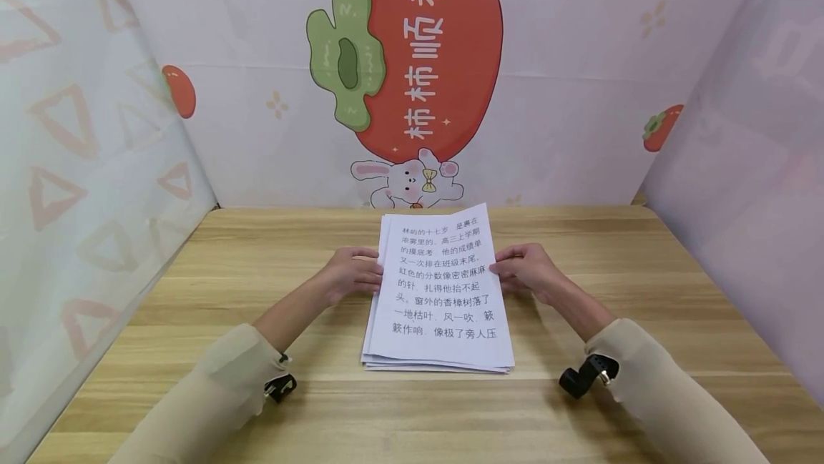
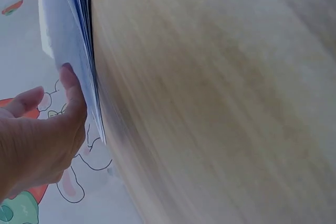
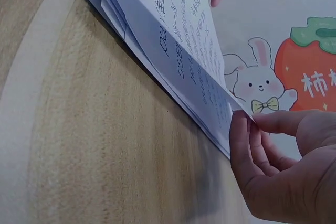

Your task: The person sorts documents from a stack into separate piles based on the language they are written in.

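A stack of white paper (image 1: 373, 328) lies on the table, its top sheet (image 1: 444, 285) printed with large Chinese characters. Thumb and fingers of my right hand (image 1: 528, 272) pinch that sheet's right edge, and in the right wrist view the edge is lifted off the pages below. At the opposite side, my left hand (image 1: 350, 274) touches the stack's left edge with its fingertips. In the left wrist view the left thumb stands apart from the paper (image 2: 71, 30), with nothing gripped. Smaller printing shows on the lifted sheet (image 3: 178, 45) in the right wrist view.
The wooden table (image 1: 257, 407) runs back to a white patterned cloth (image 1: 566, 92) with a large red persimmon and a rabbit. Similar cloths hang at left and right. Black wrist mounts (image 1: 582, 378) sit at both sleeves.
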